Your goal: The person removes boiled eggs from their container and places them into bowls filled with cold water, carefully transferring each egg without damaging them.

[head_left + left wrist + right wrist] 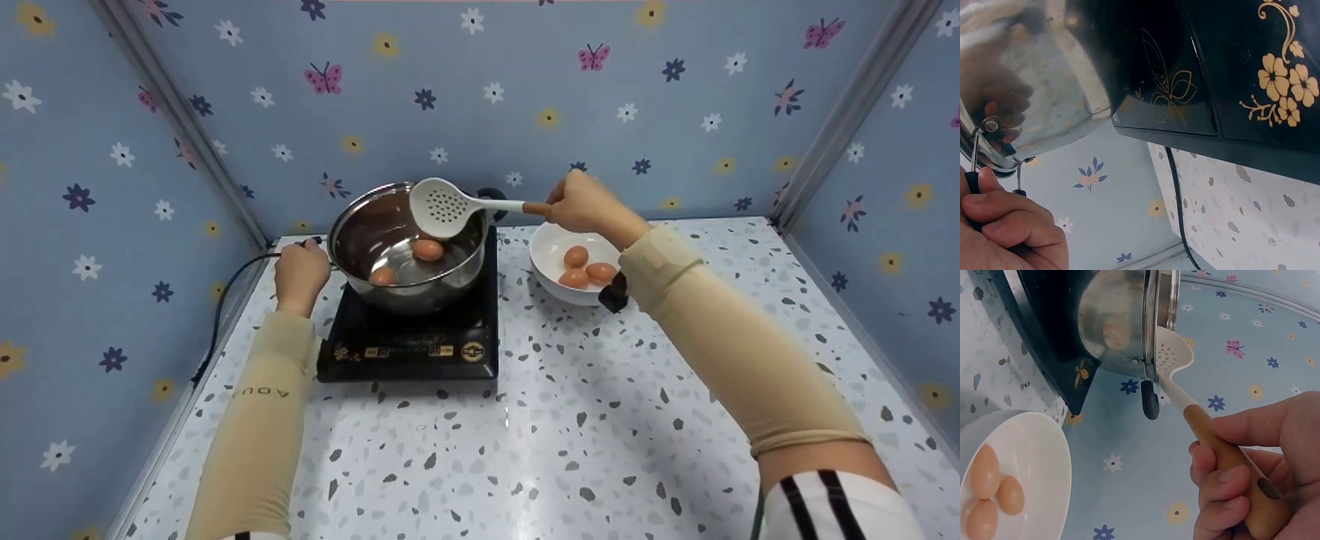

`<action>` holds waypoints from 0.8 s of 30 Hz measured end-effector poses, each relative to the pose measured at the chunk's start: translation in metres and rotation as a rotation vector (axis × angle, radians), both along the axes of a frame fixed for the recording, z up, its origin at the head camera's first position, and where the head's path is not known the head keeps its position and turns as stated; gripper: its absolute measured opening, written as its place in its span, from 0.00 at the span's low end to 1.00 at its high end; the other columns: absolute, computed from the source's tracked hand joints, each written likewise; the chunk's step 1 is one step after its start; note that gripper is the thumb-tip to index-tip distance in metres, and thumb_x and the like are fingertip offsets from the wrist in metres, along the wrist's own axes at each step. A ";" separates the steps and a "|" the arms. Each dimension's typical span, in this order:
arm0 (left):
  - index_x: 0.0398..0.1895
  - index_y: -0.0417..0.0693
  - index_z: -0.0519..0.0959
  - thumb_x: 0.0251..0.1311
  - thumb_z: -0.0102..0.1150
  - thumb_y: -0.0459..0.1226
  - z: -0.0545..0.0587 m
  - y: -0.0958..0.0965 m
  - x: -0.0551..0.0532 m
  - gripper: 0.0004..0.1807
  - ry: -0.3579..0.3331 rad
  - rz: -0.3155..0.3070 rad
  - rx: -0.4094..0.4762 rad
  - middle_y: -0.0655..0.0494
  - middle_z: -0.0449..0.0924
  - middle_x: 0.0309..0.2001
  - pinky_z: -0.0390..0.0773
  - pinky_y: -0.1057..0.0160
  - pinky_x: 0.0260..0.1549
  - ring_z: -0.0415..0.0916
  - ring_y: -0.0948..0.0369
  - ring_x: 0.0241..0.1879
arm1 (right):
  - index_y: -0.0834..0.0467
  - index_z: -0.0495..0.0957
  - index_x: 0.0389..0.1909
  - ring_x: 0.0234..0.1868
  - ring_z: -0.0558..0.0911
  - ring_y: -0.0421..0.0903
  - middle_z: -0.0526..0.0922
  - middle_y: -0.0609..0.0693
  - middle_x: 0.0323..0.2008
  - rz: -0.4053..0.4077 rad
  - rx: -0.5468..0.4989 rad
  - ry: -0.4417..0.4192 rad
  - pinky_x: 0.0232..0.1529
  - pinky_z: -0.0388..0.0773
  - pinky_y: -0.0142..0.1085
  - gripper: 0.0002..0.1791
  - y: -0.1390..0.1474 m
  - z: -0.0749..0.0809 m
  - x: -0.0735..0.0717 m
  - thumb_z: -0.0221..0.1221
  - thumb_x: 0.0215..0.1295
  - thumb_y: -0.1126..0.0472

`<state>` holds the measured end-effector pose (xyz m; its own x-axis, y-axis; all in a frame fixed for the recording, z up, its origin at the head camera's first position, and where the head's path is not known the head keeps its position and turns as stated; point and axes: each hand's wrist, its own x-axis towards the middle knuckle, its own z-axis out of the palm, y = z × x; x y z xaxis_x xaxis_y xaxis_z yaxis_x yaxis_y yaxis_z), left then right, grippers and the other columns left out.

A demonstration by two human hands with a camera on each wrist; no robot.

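A steel pot (pixel 420 296) stands on a black induction cooker (pixel 409 356), with two brown eggs (pixel 427 250) visible inside it. My left hand (pixel 301 271) grips the pot's left handle; in the left wrist view its fingers (pixel 1022 228) curl round the black grip. My right hand (pixel 589 202) holds a white slotted skimmer (pixel 444 210) by its wooden handle (pixel 1221 455). The skimmer's perforated head is over the pot, with nothing on it. Below the right hand is a white bowl (pixel 551 270) holding three brown eggs (pixel 576 256).
A black cord (pixel 221 307) runs along the table's left edge. The speckled white table (pixel 465 465) extends in front of the cooker. Flower-patterned panels (pixel 495 120) stand at the back and both sides. The pot's other black handle (pixel 1150 400) sticks out toward the right.
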<state>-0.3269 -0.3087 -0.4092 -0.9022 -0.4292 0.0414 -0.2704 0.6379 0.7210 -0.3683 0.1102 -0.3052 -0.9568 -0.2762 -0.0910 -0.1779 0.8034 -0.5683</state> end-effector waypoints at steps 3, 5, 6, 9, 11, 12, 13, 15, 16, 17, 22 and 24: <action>0.61 0.18 0.76 0.87 0.28 0.42 0.000 0.000 0.000 0.33 0.008 -0.001 -0.004 0.16 0.77 0.59 0.75 0.31 0.61 0.77 0.26 0.61 | 0.63 0.92 0.48 0.29 0.72 0.45 0.82 0.49 0.27 0.006 0.015 0.015 0.30 0.69 0.36 0.16 -0.004 0.000 -0.001 0.63 0.79 0.55; 0.60 0.18 0.76 0.87 0.28 0.41 0.000 0.000 0.000 0.33 0.011 -0.002 -0.007 0.16 0.77 0.59 0.75 0.31 0.61 0.77 0.25 0.60 | 0.63 0.92 0.46 0.27 0.70 0.44 0.79 0.47 0.24 0.005 0.023 0.019 0.29 0.68 0.36 0.16 -0.007 0.000 -0.001 0.63 0.80 0.54; 0.60 0.18 0.76 0.87 0.28 0.41 0.000 0.000 0.000 0.33 0.011 -0.001 -0.009 0.16 0.77 0.59 0.75 0.31 0.61 0.77 0.25 0.60 | 0.63 0.92 0.46 0.27 0.71 0.45 0.80 0.47 0.25 0.004 0.027 0.020 0.30 0.68 0.36 0.16 -0.008 0.000 -0.001 0.62 0.80 0.55; 0.60 0.18 0.76 0.87 0.28 0.41 0.000 0.000 0.000 0.33 0.009 0.001 -0.013 0.16 0.77 0.58 0.76 0.31 0.60 0.78 0.26 0.59 | 0.63 0.92 0.49 0.29 0.72 0.45 0.84 0.51 0.30 -0.003 0.035 0.017 0.31 0.69 0.37 0.14 -0.012 0.001 0.000 0.61 0.79 0.59; 0.59 0.19 0.76 0.87 0.28 0.42 -0.001 0.000 0.000 0.33 0.006 0.003 -0.010 0.17 0.78 0.57 0.76 0.31 0.59 0.78 0.26 0.59 | 0.63 0.91 0.51 0.31 0.73 0.46 0.86 0.53 0.35 -0.004 0.039 0.012 0.32 0.70 0.37 0.13 -0.014 0.001 0.001 0.60 0.78 0.63; 0.59 0.19 0.76 0.87 0.28 0.42 -0.001 0.000 0.000 0.32 0.009 0.003 -0.012 0.17 0.78 0.57 0.76 0.32 0.58 0.78 0.26 0.58 | 0.63 0.91 0.52 0.32 0.74 0.46 0.86 0.54 0.37 -0.004 0.041 0.010 0.32 0.70 0.36 0.13 -0.014 0.002 0.001 0.60 0.78 0.63; 0.57 0.20 0.77 0.88 0.29 0.42 -0.001 0.000 0.000 0.32 0.012 0.002 -0.012 0.18 0.78 0.56 0.77 0.32 0.58 0.79 0.26 0.58 | 0.63 0.91 0.51 0.32 0.74 0.46 0.86 0.55 0.38 -0.004 0.044 0.011 0.32 0.70 0.36 0.13 -0.015 0.002 0.001 0.60 0.78 0.63; 0.48 0.25 0.78 0.87 0.28 0.42 -0.001 0.000 0.000 0.30 0.017 0.001 -0.005 0.20 0.79 0.51 0.77 0.34 0.55 0.80 0.28 0.53 | 0.63 0.91 0.50 0.33 0.73 0.47 0.86 0.54 0.37 0.002 0.053 0.021 0.33 0.69 0.36 0.13 -0.016 0.004 0.001 0.61 0.77 0.63; 0.42 0.29 0.77 0.87 0.28 0.42 -0.002 0.000 -0.001 0.29 0.022 -0.001 -0.006 0.23 0.79 0.47 0.77 0.35 0.53 0.80 0.30 0.51 | 0.63 0.92 0.49 0.33 0.73 0.47 0.86 0.53 0.36 0.005 0.056 0.026 0.33 0.69 0.36 0.12 -0.016 0.004 0.001 0.61 0.76 0.64; 0.37 0.34 0.76 0.87 0.29 0.42 -0.002 -0.001 -0.001 0.28 0.027 -0.001 -0.008 0.26 0.78 0.44 0.77 0.36 0.51 0.80 0.31 0.48 | 0.63 0.92 0.48 0.32 0.72 0.47 0.85 0.52 0.34 0.009 0.061 0.032 0.32 0.68 0.37 0.12 -0.016 0.005 0.001 0.61 0.76 0.64; 0.26 0.50 0.66 0.87 0.29 0.42 -0.002 -0.002 -0.002 0.25 0.031 -0.002 -0.013 0.38 0.72 0.34 0.76 0.39 0.47 0.77 0.38 0.40 | 0.63 0.92 0.47 0.31 0.72 0.47 0.87 0.53 0.32 0.027 0.076 0.048 0.32 0.68 0.37 0.12 -0.016 0.008 0.003 0.61 0.74 0.65; 0.26 0.49 0.66 0.87 0.29 0.42 -0.003 -0.002 -0.002 0.25 0.031 -0.003 -0.012 0.36 0.73 0.35 0.76 0.38 0.48 0.78 0.35 0.42 | 0.64 0.91 0.51 0.34 0.74 0.48 0.90 0.57 0.40 0.035 0.072 0.037 0.34 0.69 0.37 0.13 -0.017 0.009 0.004 0.62 0.73 0.66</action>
